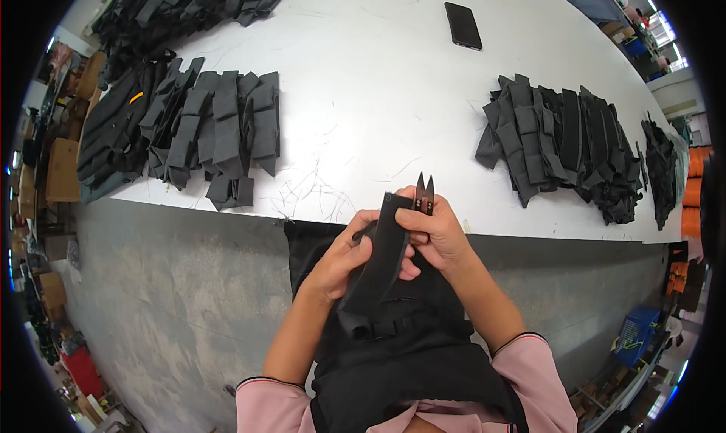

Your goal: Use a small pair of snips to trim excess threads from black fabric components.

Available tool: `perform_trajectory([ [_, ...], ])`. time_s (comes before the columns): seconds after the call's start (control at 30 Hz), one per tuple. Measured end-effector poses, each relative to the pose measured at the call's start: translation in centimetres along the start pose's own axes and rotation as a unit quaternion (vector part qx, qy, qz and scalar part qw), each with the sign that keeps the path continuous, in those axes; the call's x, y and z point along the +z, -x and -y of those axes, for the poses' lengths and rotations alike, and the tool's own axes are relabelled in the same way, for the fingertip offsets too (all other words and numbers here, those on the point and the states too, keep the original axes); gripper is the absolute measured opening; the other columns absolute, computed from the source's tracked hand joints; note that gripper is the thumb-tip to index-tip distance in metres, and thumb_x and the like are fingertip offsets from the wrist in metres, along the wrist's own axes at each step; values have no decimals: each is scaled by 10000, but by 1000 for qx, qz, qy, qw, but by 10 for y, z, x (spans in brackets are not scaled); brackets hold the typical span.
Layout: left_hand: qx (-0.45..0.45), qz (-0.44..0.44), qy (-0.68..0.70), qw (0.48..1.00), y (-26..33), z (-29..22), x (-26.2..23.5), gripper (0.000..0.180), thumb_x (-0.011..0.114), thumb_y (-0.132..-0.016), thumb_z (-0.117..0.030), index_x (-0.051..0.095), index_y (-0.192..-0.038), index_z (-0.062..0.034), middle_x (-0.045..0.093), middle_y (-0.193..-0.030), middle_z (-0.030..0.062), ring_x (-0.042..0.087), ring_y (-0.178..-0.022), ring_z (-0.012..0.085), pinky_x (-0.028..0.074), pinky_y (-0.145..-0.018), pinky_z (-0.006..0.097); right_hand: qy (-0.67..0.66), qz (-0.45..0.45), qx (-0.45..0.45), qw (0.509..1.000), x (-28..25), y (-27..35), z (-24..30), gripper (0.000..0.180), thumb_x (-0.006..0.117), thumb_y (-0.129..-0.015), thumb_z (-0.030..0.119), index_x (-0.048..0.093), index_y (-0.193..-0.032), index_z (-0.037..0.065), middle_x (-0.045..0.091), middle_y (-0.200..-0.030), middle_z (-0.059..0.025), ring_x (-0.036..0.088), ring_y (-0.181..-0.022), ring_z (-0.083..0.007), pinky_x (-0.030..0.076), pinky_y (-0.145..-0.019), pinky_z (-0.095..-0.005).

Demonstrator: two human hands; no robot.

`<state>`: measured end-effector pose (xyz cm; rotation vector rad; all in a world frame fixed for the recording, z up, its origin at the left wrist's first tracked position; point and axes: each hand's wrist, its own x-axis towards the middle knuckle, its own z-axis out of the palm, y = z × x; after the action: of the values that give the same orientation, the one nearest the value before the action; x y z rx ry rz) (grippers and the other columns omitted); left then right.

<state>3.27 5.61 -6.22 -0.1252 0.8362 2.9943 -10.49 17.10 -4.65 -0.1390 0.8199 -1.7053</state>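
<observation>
My left hand (342, 260) grips a long black fabric strap piece (380, 263) that runs from the table's near edge down to my lap. My right hand (436, 232) pinches the top of the same piece and also holds small thread snips (424, 192), whose two pointed blades stick up above my fingers. Both hands are close together just in front of the white table (378, 93). The lower end of the piece merges with the black apron on my lap.
A pile of folded black fabric pieces (215, 130) lies at the table's left and another pile (563, 149) at the right. A black phone (463, 25) lies at the far side. Loose thread clippings (314, 195) are scattered near the front edge. Grey floor lies below the table.
</observation>
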Motion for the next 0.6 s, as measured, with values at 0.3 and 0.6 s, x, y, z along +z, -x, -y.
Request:
perform_trajectory([
  [0.3, -55, -35, 118, 991, 0, -3, -4, 615, 402, -948, -275, 110, -1463, -109, 510, -1135, 284, 604, -664, 301, 492, -501, 324, 646, -84, -281, 705, -11, 25, 34, 280, 675, -728, 41, 621, -1001, 74, 523, -814, -55, 543, -658, -163, 436, -543, -261],
  [0.6, -147, -38, 86, 985, 6, -13, 4, 578, 388, -950, -261, 161, -1455, -97, 550, -1057, 284, 582, -603, 270, 472, -478, 313, 685, 69, -212, 693, -9, 16, 66, 291, 667, -669, 5, 670, -959, 33, 521, -733, -57, 500, -664, -161, 387, -555, -263],
])
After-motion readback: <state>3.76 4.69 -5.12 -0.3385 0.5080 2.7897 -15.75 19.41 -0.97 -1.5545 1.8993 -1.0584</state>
